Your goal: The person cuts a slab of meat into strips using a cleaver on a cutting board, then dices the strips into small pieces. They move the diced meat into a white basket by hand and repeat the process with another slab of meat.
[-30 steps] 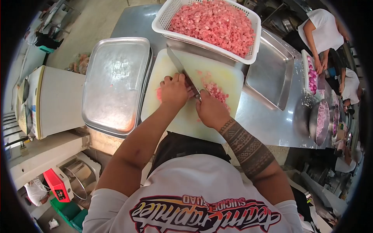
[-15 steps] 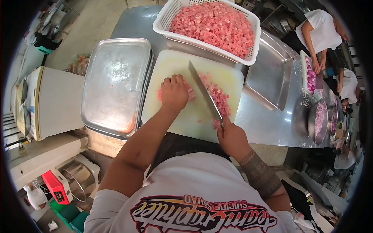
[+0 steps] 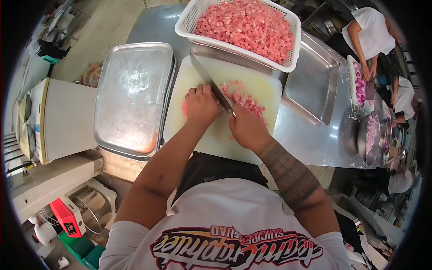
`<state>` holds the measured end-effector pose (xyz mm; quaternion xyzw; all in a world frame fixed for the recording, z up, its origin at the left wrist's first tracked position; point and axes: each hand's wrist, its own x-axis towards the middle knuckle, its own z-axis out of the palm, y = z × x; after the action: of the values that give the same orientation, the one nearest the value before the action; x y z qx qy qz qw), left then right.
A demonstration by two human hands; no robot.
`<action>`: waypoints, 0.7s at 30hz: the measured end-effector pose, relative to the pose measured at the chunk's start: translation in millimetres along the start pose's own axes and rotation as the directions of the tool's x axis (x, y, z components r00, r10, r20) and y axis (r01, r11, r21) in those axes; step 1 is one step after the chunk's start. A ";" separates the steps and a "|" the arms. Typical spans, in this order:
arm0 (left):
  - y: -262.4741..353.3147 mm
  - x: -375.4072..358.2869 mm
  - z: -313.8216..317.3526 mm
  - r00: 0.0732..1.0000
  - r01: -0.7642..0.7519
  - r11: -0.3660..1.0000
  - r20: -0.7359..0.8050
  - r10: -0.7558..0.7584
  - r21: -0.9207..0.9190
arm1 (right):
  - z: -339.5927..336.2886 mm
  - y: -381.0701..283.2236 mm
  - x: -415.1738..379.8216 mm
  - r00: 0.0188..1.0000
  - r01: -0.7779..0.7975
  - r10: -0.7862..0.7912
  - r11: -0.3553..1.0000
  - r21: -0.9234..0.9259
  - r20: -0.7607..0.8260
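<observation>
On the pale cutting board [image 3: 225,146], my left hand [image 3: 201,104] presses down with curled fingers on raw pink meat [image 3: 184,107], mostly hidden under it. My right hand [image 3: 248,127] grips the handle of a long kitchen knife [image 3: 209,81]. The blade slants up and to the left, right beside my left fingertips. Diced meat [image 3: 247,103] lies in a loose pile to the right of the blade, partly behind my right hand.
A white perforated basket [image 3: 182,28] heaped with diced meat [image 3: 245,29] stands beyond the board. Metal trays flank it: a lidded one [image 3: 130,96] left, a shallow one [image 3: 312,85] right. Far right, another person [image 3: 370,33] works by purple onions [image 3: 359,85] and a bowl [image 3: 371,139].
My right hand has moved left and up with the knife, bringing the blade against the left fingers. My left hand stays almost in place on the meat.
</observation>
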<state>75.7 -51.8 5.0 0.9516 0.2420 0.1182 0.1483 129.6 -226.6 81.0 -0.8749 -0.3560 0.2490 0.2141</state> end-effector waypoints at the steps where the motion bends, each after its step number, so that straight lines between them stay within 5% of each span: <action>1: -2.3 0.7 4.0 1.000 -0.001 1.000 -0.020 0.000 -0.004 | -12.9 -4.9 -12.3 1.000 -0.017 0.017 1.000 0.001 0.009; 6: -6.0 0.8 8.1 1.000 0.007 1.000 0.004 -0.007 -0.013 | -62.2 -27.0 -82.6 0.974 -0.107 0.114 0.993 -0.048 0.196; 14: -7.7 2.1 10.7 0.999 0.035 0.999 0.023 -0.035 0.016 | 23.6 -9.6 24.6 0.999 0.042 -0.042 0.999 0.029 -0.031; 20: -36.0 2.0 19.4 0.990 -0.144 0.985 -0.015 0.143 -0.096 | 12.6 28.3 -30.0 0.992 -0.057 0.062 0.997 0.054 -0.106; 21: -34.4 2.1 12.9 0.996 -0.083 0.992 0.009 0.085 -0.097 | 7.7 28.8 -40.6 0.993 -0.082 0.085 0.996 0.034 -0.084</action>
<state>66.6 -24.8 -18.3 0.9534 0.1948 0.1298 0.1904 114.7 -273.6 70.5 -0.8955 -0.3057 0.2255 0.2318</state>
